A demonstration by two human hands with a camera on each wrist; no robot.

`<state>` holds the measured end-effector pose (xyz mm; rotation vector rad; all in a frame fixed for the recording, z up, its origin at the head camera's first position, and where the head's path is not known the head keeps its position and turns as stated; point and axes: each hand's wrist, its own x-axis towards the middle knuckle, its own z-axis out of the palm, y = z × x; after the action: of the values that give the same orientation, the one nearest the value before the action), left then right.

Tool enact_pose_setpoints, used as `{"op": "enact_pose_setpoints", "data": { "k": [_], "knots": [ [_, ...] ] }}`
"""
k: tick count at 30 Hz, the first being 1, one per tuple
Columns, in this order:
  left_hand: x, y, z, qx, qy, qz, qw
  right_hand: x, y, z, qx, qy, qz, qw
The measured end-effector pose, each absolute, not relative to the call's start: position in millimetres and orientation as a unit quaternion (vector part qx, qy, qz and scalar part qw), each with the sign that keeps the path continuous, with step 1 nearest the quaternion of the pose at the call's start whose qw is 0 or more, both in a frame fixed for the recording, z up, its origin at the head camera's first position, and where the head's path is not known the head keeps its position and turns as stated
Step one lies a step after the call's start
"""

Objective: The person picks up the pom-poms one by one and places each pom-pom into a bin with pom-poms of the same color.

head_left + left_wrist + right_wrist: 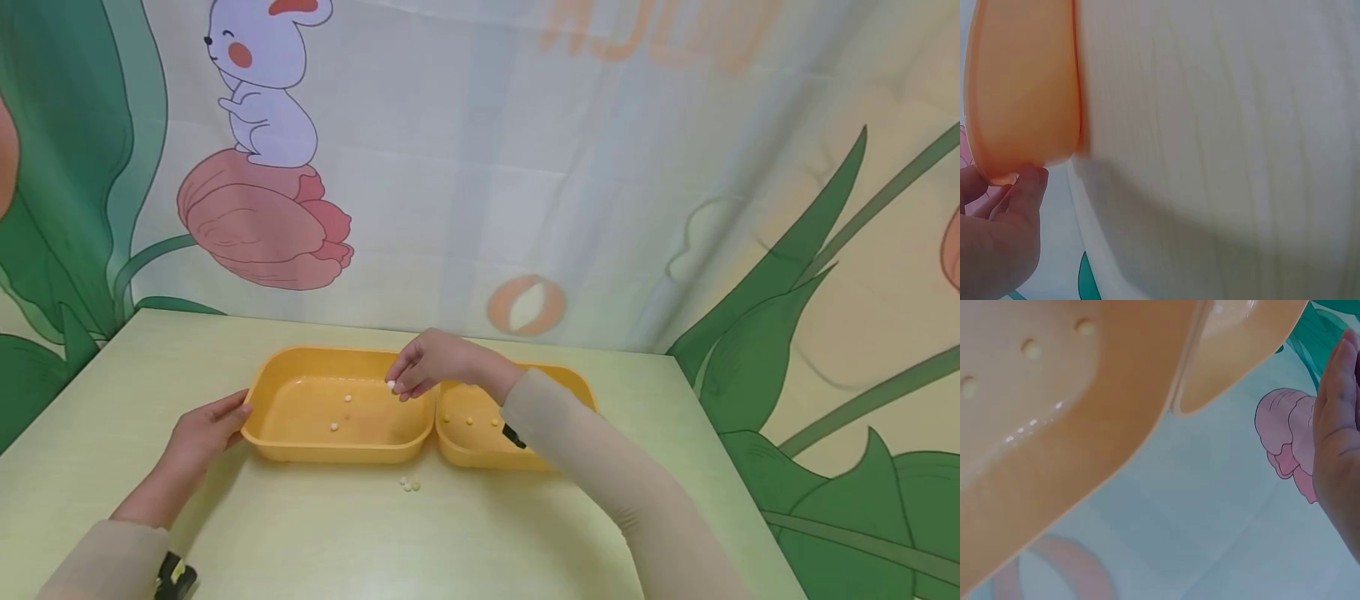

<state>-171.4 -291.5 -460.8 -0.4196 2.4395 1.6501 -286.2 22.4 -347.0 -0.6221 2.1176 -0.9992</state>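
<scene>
Two yellow trays stand side by side on the table. My left hand [197, 435] grips the left tray [330, 454] at its left end, thumb and fingers on the rim. Over that tray's right part, my right hand [433, 362] pinches a small white bead [391, 385] between its fingertips. Inside the left tray lie two white beads, one toward the back [348, 398] and another nearer the front [334, 427]. A row of small yellowish beads [1031, 349] lies in the right tray [1135, 394], which my right forearm partly covers in the head view.
In front of the trays, several small pale beads [416, 486] lie together on the light wooden table [360, 550]. A printed curtain [420, 167] with a rabbit and flowers hangs right behind the table's back edge.
</scene>
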Motion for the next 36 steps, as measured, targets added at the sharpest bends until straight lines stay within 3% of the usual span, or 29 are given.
{"op": "enact_pose_setpoints", "data": {
  "k": [15,36],
  "knots": [
    [-171,-292,-460,-0.133,0.820,0.552,0.079,-321,-15,-346,-0.247,0.808,-0.363,0.394],
    [-173,-294,-463,-0.139,0.822,0.547,0.077,-335,-69,-365,-0.191,0.816,-0.321,0.441]
  ]
}}
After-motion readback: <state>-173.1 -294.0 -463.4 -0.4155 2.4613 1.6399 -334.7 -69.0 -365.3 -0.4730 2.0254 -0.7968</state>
